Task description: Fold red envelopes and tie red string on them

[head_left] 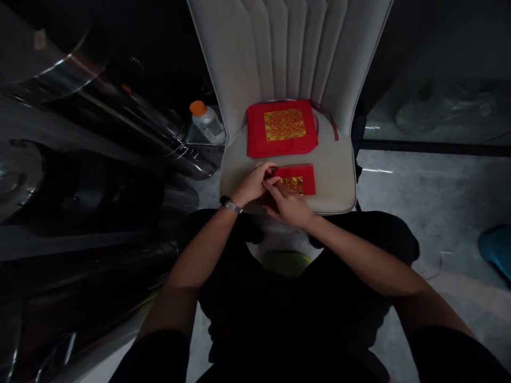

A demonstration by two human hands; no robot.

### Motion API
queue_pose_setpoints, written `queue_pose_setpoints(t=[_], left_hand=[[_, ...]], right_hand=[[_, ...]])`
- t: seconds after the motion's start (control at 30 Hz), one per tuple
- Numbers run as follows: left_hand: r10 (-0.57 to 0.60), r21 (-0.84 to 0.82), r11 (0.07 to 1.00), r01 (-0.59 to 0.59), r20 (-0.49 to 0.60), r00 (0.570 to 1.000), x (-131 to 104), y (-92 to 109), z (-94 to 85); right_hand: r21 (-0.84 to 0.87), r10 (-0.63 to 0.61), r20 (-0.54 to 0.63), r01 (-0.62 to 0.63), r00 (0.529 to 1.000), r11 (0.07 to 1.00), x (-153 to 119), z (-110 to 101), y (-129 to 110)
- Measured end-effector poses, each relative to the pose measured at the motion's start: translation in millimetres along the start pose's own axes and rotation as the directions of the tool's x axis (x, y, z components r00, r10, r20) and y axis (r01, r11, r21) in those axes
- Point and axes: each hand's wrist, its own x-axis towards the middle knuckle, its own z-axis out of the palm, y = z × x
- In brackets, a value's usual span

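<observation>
A small red packet with a gold pattern (pixel 309 181) lies flat near the front edge of the chair seat. At its left end is my left hand (pixel 255 183), its fingers curled in over the edge of the packet. My right hand (pixel 289 205) reaches across the packet's lower left part, fingers stretched out and thumb apart. Its fingertips meet those of my left hand, so the packet's left end is hidden. Behind it, against the backrest, rests a stack of larger red pieces with a gold lattice panel (pixel 285 125); dark red ribbons stick out at its sides.
The grey padded chair (pixel 335 181) stands before my knees. Left of it is a white bottle with an orange cap (pixel 207 122), near shiny metal cylinders (pixel 131 117). A blue object (pixel 497 247) sits on the marbled floor at far right.
</observation>
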Motion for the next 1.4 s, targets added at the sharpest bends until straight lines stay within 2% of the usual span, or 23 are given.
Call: queue_pose_setpoints(t=[0.1,0.17,0.23,0.33,0.43,0.53,0.6,0.67,0.73,0.83,0.97,1.1,1.2,1.3,1.4], left_hand=[[0.126,0.051,0.991,-0.126,0.009,0.992,-5,-3,9.9],[0.160,0.083,0.984,-0.161,0.008,0.987,-9,-6,13.4],[0.171,0.112,0.979,-0.170,0.002,0.985,-12,-9,15.0],[0.191,0.213,0.960,-0.183,-0.017,0.981,-16,-6,14.8],[0.271,0.335,0.898,-0.285,0.090,0.958,-21,7,11.6],[0.313,0.361,0.852,-0.378,0.226,0.922,-25,23,8.1],[0.325,0.358,0.851,-0.385,0.218,0.920,-26,30,6.9],[0.339,0.341,0.856,-0.389,0.199,0.920,-27,31,6.8],[0.335,0.322,0.862,-0.391,0.218,0.917,-26,26,7.3],[0.301,0.327,0.867,-0.376,0.259,0.918,-26,13,7.8],[0.254,0.352,0.872,-0.339,0.265,0.930,-27,0,5.3],[0.179,0.381,0.883,-0.274,0.267,0.947,-31,-6,0.8],[0.176,0.386,0.880,-0.276,0.273,0.946,-32,-10,-1.2],[0.173,0.393,0.878,-0.273,0.272,0.947,-32,-12,-2.0],[0.159,0.415,0.871,-0.263,0.268,0.950,-32,-13,-1.7]], right_hand=[[0.035,0.134,-0.091,-0.131,0.987,0.991,-3,-23,22],[-0.011,0.297,-0.205,-0.306,0.932,0.952,-4,-41,44],[-0.031,0.424,-0.232,-0.442,0.875,0.896,-5,-54,71],[0.049,0.467,-0.194,-0.467,0.863,0.883,-6,-60,105],[0.172,0.473,-0.208,-0.444,0.856,0.879,-6,-55,122],[0.275,0.478,-0.200,-0.420,0.855,0.865,-7,-51,123],[0.286,0.467,-0.188,-0.407,0.864,0.867,-8,-51,118],[0.213,0.432,-0.197,-0.391,0.880,0.895,-8,-52,112],[0.076,0.382,-0.198,-0.374,0.903,0.924,-6,-56,107],[-0.073,0.366,-0.130,-0.377,0.922,0.923,1,-60,105],[-0.087,0.383,-0.091,-0.390,0.919,0.917,7,-61,110],[-0.108,0.349,-0.122,-0.363,0.929,0.926,6,-57,108],[-0.138,0.307,-0.184,-0.334,0.934,0.933,6,-55,104],[-0.067,0.270,-0.261,-0.296,0.927,0.953,9,-56,103],[0.159,0.313,-0.256,-0.280,0.914,0.947,11,-55,104]])
